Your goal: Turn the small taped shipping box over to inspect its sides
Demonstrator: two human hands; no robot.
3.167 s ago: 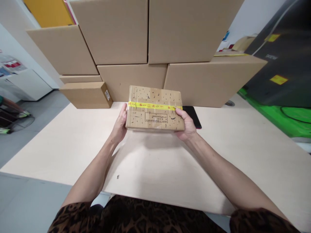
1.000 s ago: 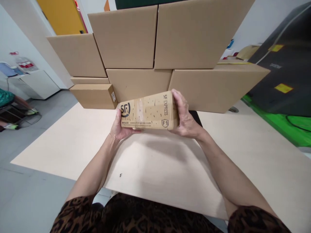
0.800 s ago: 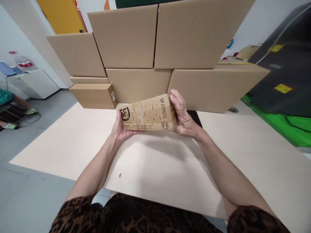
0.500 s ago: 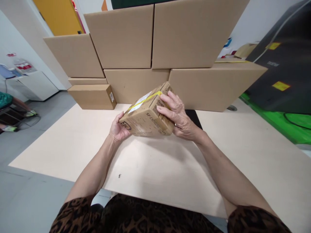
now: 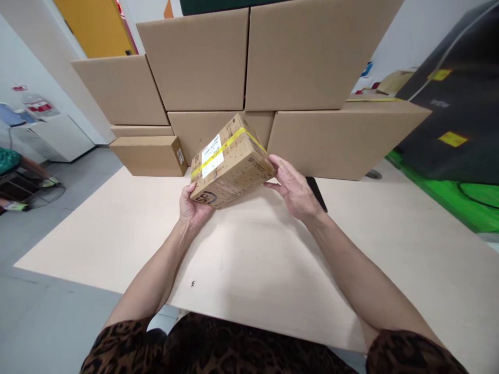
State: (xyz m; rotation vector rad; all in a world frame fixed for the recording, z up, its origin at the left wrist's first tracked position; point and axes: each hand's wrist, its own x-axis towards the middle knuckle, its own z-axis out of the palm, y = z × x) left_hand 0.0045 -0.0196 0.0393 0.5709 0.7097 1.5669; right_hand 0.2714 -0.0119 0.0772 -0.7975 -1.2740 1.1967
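Observation:
A cardboard parcel box (image 5: 234, 163) is held tilted above the table, its left end lower than its far right corner. It bears a white label (image 5: 213, 156), yellow tape and dark "SF EXPRESS" print. My left hand (image 5: 193, 208) grips the lower left end, thumb on the near edge and fingers underneath. At the right end, my right hand (image 5: 294, 189) touches the corner, fingertips at the side and thumb at the lower edge. A flat black object (image 5: 317, 195), partly hidden by my right hand, lies on the table.
Large cardboard boxes (image 5: 206, 62) are stacked along the back of the pale table (image 5: 241, 291). A smaller closed box (image 5: 146, 156) stands at the back left. A roll of tape (image 5: 373, 174) sits back right, partly hidden. Beyond the left edge, a person's legs (image 5: 35, 171) show.
The box has turned in my hands, so its labelled top now faces me more. My right hand has slid from over the top edge down to the right corner.

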